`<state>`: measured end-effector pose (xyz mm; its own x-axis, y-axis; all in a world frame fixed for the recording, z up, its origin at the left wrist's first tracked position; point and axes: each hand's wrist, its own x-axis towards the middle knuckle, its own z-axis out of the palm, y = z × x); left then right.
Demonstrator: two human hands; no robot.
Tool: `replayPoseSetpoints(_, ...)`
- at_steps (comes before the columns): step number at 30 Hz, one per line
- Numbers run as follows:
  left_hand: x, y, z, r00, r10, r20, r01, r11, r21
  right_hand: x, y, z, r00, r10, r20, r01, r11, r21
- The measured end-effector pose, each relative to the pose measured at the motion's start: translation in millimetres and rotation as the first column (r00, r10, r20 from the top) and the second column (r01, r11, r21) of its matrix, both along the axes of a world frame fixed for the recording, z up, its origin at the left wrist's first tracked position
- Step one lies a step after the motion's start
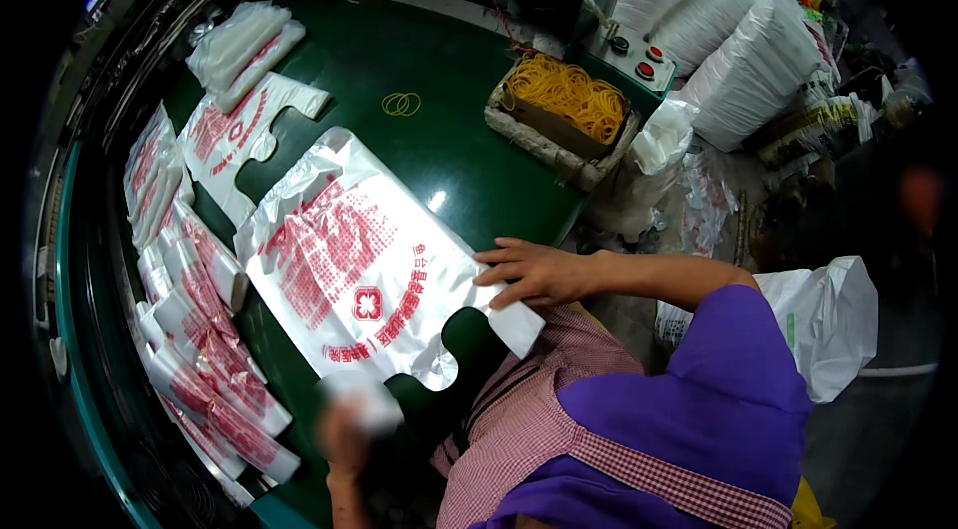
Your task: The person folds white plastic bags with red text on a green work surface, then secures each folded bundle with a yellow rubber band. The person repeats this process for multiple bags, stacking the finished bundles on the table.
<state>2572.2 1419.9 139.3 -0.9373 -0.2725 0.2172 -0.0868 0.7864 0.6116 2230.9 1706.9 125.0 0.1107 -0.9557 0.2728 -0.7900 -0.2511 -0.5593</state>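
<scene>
A stack of white plastic vest bags (399, 250) with red print lies flat on the green table in front of me. My right hand (534, 272) rests on its right edge with the fingers spread, just above one handle strap. My left hand (344, 439) is at the other handle strap (367, 403); both are smeared by motion, so its grip does not show. Beyond the stack lies another printed vest bag (225, 135). Folded bundles of printed bags (205, 349) overlap along the table's left side.
Two yellow rubber bands (401, 105) lie on the green tabletop (399, 40). A box of rubber bands (564, 100) stands at the far right edge, by a control box with buttons (644, 60). Full white sacks (738, 50) stand beyond. Rolled clear bags (244, 45) sit at the far left.
</scene>
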Motion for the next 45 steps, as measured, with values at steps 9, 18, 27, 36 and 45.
replayPoseSetpoints(9, -146.7, 1.8, -8.6, 0.936, 0.213, 0.281, -0.144, 0.958, -0.246, 17.9, -144.9, 8.7, 0.922, -0.228, 0.313, 0.157, 0.959, 0.237)
replayPoseSetpoints(18, -71.6, 59.8, 7.5, 0.968, -0.19, 0.167, 0.237, 0.912, -0.335, 62.6, -146.6, -37.7, 0.94, -0.164, -0.299, 0.084, 0.961, -0.264)
replayPoseSetpoints(27, -142.2, -22.2, 17.6, 0.874, 0.098, 0.476, -0.218, 0.954, 0.204, 32.2, -166.4, 18.6, 0.999, -0.052, 0.013, 0.054, 0.991, -0.122)
replayPoseSetpoints(36, -92.7, 23.3, 2.1, 0.982, -0.064, 0.178, 0.156, 0.808, -0.569, 42.2, -155.3, -24.8, 0.972, -0.232, -0.027, 0.219, 0.946, -0.239)
replayPoseSetpoints(45, -116.2, -33.9, 9.0, 0.952, 0.0, 0.307, 0.083, 0.962, -0.259, 91.9, -92.1, -5.5, 0.108, -0.383, 0.917, -0.11, 0.913, 0.394)
